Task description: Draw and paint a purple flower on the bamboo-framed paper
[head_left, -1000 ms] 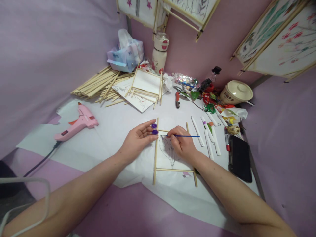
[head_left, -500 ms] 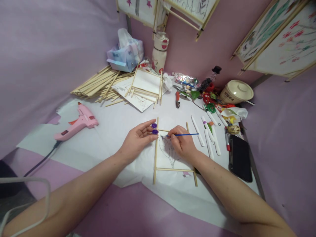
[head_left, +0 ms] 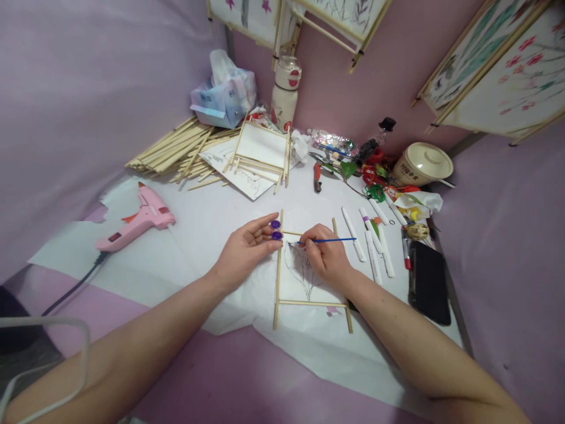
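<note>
- One wooden frame lies on the white sheet. Its paper bears one leaf drawing, partly covered by the right hand.
- The right hand grasps one thin blue brush, tip at the paper's upper left.
- The left hand pinches two purple discs just beside the frame's left stick; what they are is hard to make out.
- One pink glue gun lies far left, one dark phone right.
- Lilac walls close in; the painted panels above are cut off.

1 glue gun; 2 purple pots; 1 brush; 1 phone.
</note>
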The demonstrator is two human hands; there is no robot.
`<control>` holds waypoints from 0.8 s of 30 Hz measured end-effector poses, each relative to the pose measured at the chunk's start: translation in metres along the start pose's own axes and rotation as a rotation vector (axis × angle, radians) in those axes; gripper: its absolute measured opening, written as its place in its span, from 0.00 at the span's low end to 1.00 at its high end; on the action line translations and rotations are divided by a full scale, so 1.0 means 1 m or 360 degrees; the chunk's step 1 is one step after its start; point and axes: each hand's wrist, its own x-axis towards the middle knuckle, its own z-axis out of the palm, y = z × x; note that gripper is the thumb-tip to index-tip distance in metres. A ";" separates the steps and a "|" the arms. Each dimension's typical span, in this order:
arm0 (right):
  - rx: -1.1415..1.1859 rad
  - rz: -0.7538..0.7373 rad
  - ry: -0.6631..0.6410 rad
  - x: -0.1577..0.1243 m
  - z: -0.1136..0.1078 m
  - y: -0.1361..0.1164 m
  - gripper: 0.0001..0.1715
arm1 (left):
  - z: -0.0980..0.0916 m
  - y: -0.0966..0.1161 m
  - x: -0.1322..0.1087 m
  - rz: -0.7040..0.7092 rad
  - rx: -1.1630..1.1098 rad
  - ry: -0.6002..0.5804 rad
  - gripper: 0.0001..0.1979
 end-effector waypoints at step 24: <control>-0.0016 0.0087 0.0006 -0.001 -0.001 0.000 0.09 | 0.000 0.001 0.000 -0.0004 0.0008 -0.0004 0.30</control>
